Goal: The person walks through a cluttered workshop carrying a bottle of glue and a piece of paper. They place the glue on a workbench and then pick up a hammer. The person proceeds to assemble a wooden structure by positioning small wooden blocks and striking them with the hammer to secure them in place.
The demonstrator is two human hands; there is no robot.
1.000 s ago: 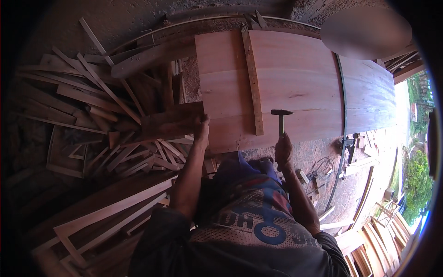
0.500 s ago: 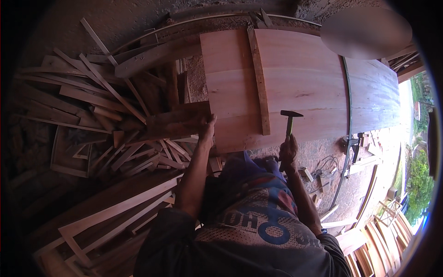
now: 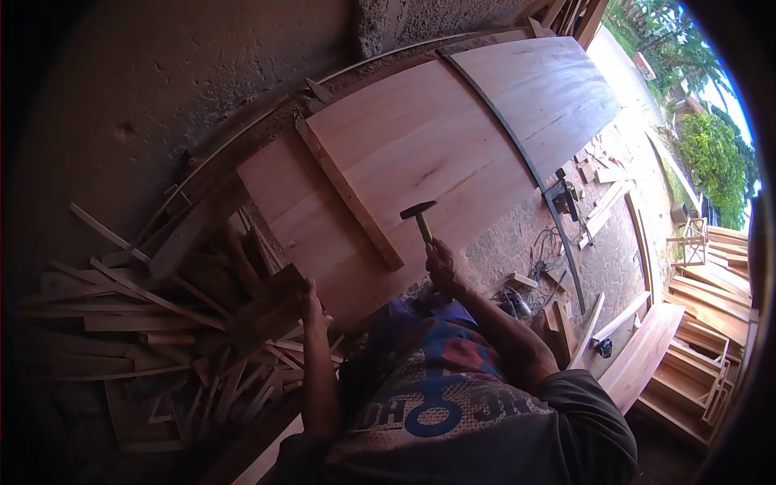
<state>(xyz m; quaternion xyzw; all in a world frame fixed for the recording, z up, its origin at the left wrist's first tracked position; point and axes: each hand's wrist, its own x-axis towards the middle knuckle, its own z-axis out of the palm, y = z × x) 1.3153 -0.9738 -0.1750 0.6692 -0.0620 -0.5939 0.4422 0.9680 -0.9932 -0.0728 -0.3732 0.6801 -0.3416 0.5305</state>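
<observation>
My right hand (image 3: 441, 263) is closed round the handle of a hammer (image 3: 425, 226), its dark head raised over the near edge of a wide wooden panel (image 3: 380, 137). My left hand (image 3: 313, 302) grips the end of a dark wooden board (image 3: 271, 301), beside the panel's near left corner. Across the left part of the panel lies a narrow wooden batten (image 3: 349, 196). A long dark bar clamp (image 3: 505, 129) spans the panel farther right, its dark clamp head (image 3: 563, 196) beyond the near edge.
Loose wood offcuts (image 3: 145, 323) are heaped at the left. A rough wall (image 3: 202, 73) runs behind the panel. Cables (image 3: 546, 267) and wood scraps lie on the dusty floor to the right. Stacked wooden frames and boards (image 3: 695, 347) stand at the far right, near greenery outside.
The view has swung to the right, so the panel appears slanted and more of the right side shows. Both hands keep their hold on the board and the hammer.
</observation>
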